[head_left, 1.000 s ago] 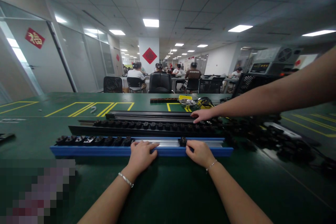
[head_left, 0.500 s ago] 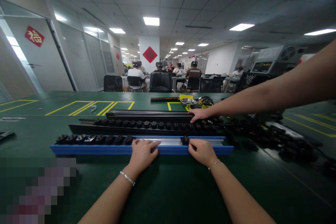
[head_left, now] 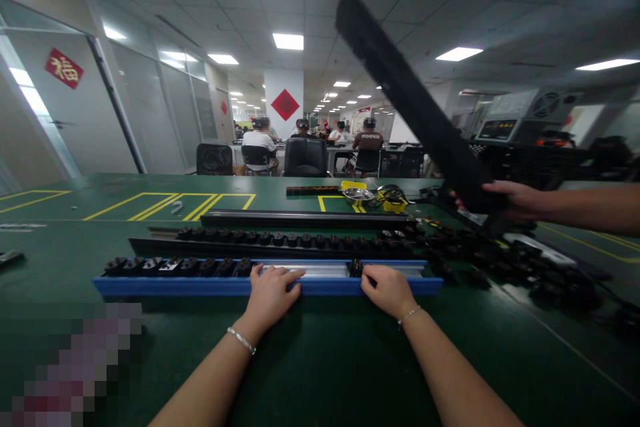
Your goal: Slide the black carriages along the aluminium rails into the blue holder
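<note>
**Both hands at blue rail [head_left: 327,289]**

Rail at 12 o'clock, on green table [head_left: 320,360]. Left hand [head_left: 273,292]: fingers spread on it, black module row [head_left: 190,267] at 9 o'clock. Right hand [head_left: 389,290]: fingers curled at single module [head_left: 355,267], its 10 o'clock; can't tell if pinched. Co-worker's hand [head_left: 517,200] at 2 o'clock grips black bar [head_left: 420,103].

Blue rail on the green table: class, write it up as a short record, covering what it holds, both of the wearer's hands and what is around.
Surface: green table
Main item: blue rail
Contents: row of black modules toward its left; lone module right of centre
Left hand: on the rail, near the row's end
Right hand: at the lone module; grip unclear
Behind: dark rail
Co-worker's hand: holding a long dark bar, raised and tilted
</note>
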The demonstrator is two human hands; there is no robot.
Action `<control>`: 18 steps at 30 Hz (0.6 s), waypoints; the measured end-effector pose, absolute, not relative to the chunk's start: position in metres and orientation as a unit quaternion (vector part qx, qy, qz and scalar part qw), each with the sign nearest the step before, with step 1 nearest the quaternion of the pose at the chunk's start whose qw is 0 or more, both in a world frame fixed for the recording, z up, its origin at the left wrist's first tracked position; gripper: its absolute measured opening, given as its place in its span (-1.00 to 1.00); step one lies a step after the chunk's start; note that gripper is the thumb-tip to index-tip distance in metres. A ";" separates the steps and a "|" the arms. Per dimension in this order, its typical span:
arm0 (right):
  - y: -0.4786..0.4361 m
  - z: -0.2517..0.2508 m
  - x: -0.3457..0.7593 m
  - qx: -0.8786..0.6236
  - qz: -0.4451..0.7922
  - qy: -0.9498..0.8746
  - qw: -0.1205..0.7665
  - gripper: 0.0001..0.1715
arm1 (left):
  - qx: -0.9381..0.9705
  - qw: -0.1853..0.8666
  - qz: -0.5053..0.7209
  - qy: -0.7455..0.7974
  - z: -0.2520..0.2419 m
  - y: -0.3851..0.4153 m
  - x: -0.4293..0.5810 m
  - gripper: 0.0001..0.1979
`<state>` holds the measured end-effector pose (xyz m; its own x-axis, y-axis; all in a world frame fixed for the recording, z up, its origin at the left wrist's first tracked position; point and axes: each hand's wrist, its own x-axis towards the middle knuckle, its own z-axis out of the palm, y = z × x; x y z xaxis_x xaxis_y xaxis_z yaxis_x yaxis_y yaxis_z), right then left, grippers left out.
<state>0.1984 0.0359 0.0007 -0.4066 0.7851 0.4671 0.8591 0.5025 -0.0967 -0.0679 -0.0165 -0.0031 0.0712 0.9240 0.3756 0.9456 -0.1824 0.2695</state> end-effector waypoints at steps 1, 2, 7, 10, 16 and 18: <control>0.036 0.001 0.198 -0.493 -0.079 -0.834 0.234 -0.72 | -0.731 0.024 -0.237 -0.639 -0.003 -0.016 -0.068 -0.70; 0.037 0.000 0.199 -0.493 -0.078 -0.834 0.235 -0.72 | -0.731 0.026 -0.236 -0.640 -0.003 -0.016 -0.068 -0.70; 0.040 -0.002 0.201 -0.479 -0.064 -0.841 0.243 -0.74 | -0.726 0.034 -0.236 -0.645 -0.004 -0.014 -0.066 -0.71; 0.042 -0.003 0.202 -0.471 -0.052 -0.843 0.255 -0.75 | -0.728 0.040 -0.238 -0.642 -0.005 -0.012 -0.066 -0.72; 0.044 -0.006 0.202 -0.470 -0.051 -0.841 0.263 -0.74 | -0.729 0.046 -0.240 -0.639 -0.006 -0.008 -0.068 -0.72; 0.045 -0.007 0.202 -0.470 -0.053 -0.841 0.265 -0.74 | -0.730 0.046 -0.239 -0.639 -0.006 -0.007 -0.068 -0.72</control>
<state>0.2021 0.0449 -0.0065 -0.4189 0.7617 0.4943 0.8175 0.5532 -0.1598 -0.0683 -0.0070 -0.0058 0.0689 0.9104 0.4081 0.9545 -0.1791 0.2383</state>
